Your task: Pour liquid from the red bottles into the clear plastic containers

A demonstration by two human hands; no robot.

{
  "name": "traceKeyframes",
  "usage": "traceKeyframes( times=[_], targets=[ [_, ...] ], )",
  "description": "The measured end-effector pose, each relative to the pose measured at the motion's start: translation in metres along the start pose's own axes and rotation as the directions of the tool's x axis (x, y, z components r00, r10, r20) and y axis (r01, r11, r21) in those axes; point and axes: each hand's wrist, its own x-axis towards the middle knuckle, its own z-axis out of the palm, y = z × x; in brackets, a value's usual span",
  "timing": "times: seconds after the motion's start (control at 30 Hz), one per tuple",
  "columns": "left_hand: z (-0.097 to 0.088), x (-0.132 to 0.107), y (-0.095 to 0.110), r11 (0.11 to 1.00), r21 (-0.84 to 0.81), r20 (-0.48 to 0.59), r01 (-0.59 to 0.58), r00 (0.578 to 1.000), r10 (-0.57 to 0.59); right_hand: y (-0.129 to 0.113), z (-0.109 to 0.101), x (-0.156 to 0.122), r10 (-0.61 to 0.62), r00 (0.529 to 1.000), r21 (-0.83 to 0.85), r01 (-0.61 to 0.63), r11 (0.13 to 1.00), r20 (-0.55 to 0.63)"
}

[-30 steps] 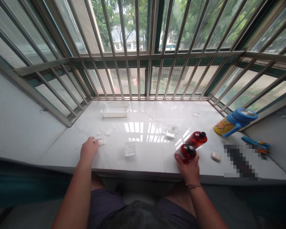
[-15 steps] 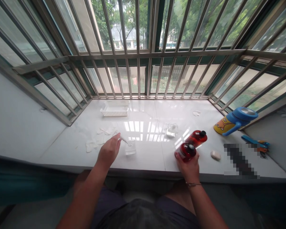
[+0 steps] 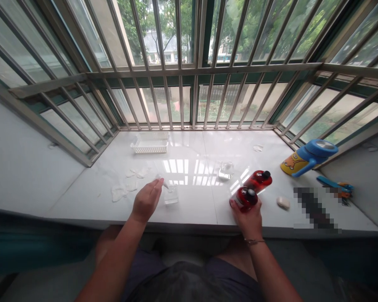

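My left hand (image 3: 146, 202) is closed on a small whitish thing (image 3: 165, 185) that tapers towards its tip; its exact kind is hard to make out. The tip reaches the back of a small clear square container (image 3: 171, 196). My right hand (image 3: 249, 216) is wrapped around a red bottle (image 3: 245, 199) with a black cap, near the front edge of the counter. Right behind stands a second red bottle (image 3: 258, 179), also black-capped. Another clear container (image 3: 226, 171) sits between the two hands, farther back.
Crumpled white tissue pieces (image 3: 119, 193) lie left on the white counter (image 3: 195, 209). A white plastic basket (image 3: 150, 147) is at the back. To the right are a blue and yellow flask (image 3: 308, 157), a pale rounded case (image 3: 283, 203) and a blue tool (image 3: 329, 183). Metal bars (image 3: 208, 69) cover the window.
My left hand has shifted slightly right and turned, so less of the whitish thing shows. My right hand keeps hold of the red bottle. The camera view has moved slightly.
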Motion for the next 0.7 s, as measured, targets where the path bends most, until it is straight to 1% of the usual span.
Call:
traceKeyframes(
  times=[0.13, 0.2, 0.3, 0.4, 0.47, 0.5, 0.53, 0.6, 0.7],
  targets=[
    [0.006, -0.010, 0.007, 0.998, -0.053, 0.027, -0.040, 0.999, 0.041, 0.000, 0.001, 0.000, 0.031, 0.999, 0.022, -0.031, 0.999, -0.006],
    [0.010, -0.015, 0.010, 0.994, -0.104, 0.049, -0.030, 0.998, 0.035, 0.001, 0.001, 0.000, 0.029, 1.000, 0.032, -0.029, 0.999, -0.010],
    [0.014, -0.023, 0.018, 0.974, -0.217, 0.076, 0.071, 0.996, -0.055, 0.000, 0.000, 0.000, 0.026, 1.000, 0.041, -0.026, 0.999, 0.002],
    [0.015, -0.030, 0.029, 0.914, -0.335, 0.119, 0.229, 0.973, -0.200, -0.001, 0.000, 0.000, 0.033, 0.999, 0.035, -0.034, 0.999, 0.009],
    [0.017, -0.033, 0.039, 0.848, -0.403, 0.143, 0.344, 0.939, -0.312, -0.002, 0.000, 0.000, 0.040, 0.999, 0.026, -0.040, 0.999, 0.009],
    [0.018, -0.034, 0.044, 0.807, -0.433, 0.147, 0.401, 0.915, -0.375, -0.002, 0.000, -0.001, 0.043, 0.999, 0.022, -0.043, 0.999, 0.009],
    [0.020, -0.035, 0.048, 0.759, -0.464, 0.148, 0.456, 0.885, -0.441, -0.002, 0.000, -0.001, 0.044, 0.999, 0.020, -0.044, 0.999, 0.009],
    [0.026, -0.033, 0.056, 0.643, -0.530, 0.170, 0.553, 0.812, -0.558, -0.002, 0.000, -0.001, 0.044, 0.999, 0.020, -0.044, 0.999, 0.010],
    [0.036, -0.024, 0.064, 0.467, -0.588, 0.265, 0.660, 0.703, -0.660, -0.001, 0.000, -0.001, 0.041, 0.999, 0.008, -0.041, 0.999, 0.006]
  ],
)
